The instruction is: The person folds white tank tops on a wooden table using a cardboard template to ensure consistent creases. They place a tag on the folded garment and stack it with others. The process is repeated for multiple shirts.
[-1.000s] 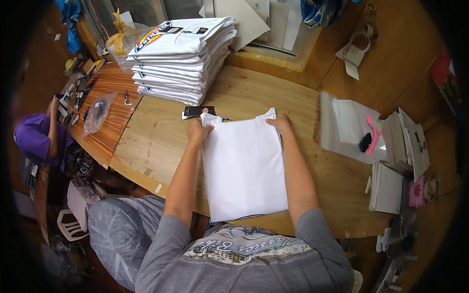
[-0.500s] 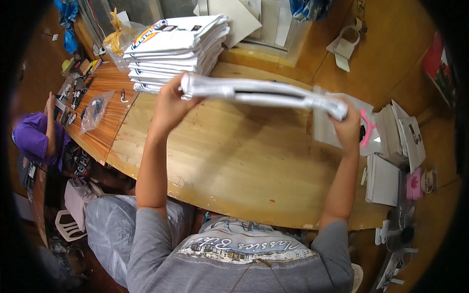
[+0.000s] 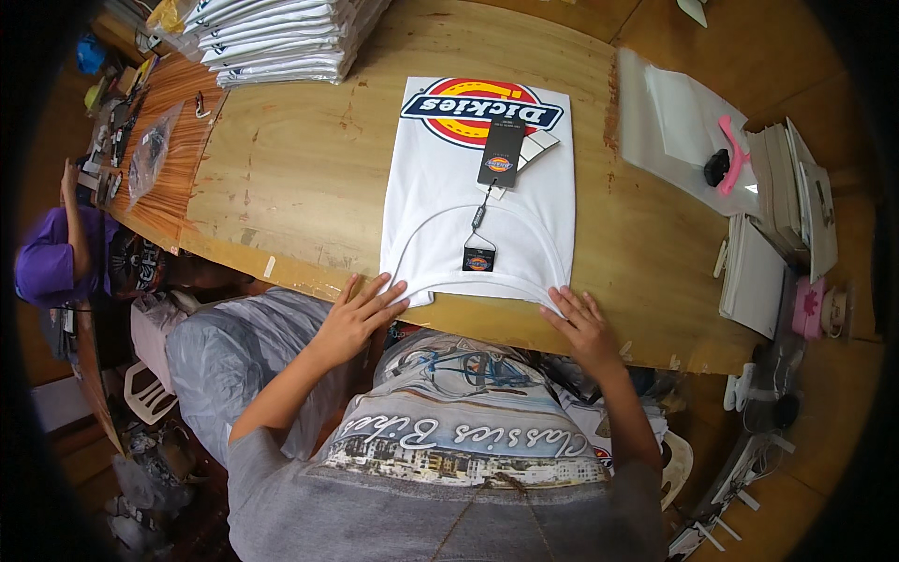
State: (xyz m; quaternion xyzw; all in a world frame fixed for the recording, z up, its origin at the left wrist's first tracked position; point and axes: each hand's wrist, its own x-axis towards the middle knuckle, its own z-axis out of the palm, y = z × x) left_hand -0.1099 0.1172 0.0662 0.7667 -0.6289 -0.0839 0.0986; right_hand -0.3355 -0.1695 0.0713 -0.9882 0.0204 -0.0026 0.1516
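Note:
A folded white T-shirt (image 3: 435, 183) lies flat on the wooden table (image 3: 300, 187), its collar toward me. Its front carries a red, yellow and blue printed logo. A black hang tag (image 3: 502, 150) on a cord rests on the shirt, fixed by the small black neck label (image 3: 478, 259). My left hand (image 3: 354, 318) touches the shirt's near left corner, fingers spread on the cloth. At the near right corner, my right hand (image 3: 582, 328) lays its outstretched fingertips on the edge. Neither hand grips the shirt.
A stack of folded white shirts (image 3: 281, 47) stands at the far left. On the right lie a clear plastic sheet (image 3: 670, 112), a pink curved handle (image 3: 733, 155) and piled boards (image 3: 749, 281). A person in purple (image 3: 66, 253) sits at far left.
The folded shirt, held up between both hands before, now lies on the table. My hands have come down and nearer, and their fingers have let go. The view has tilted downward.

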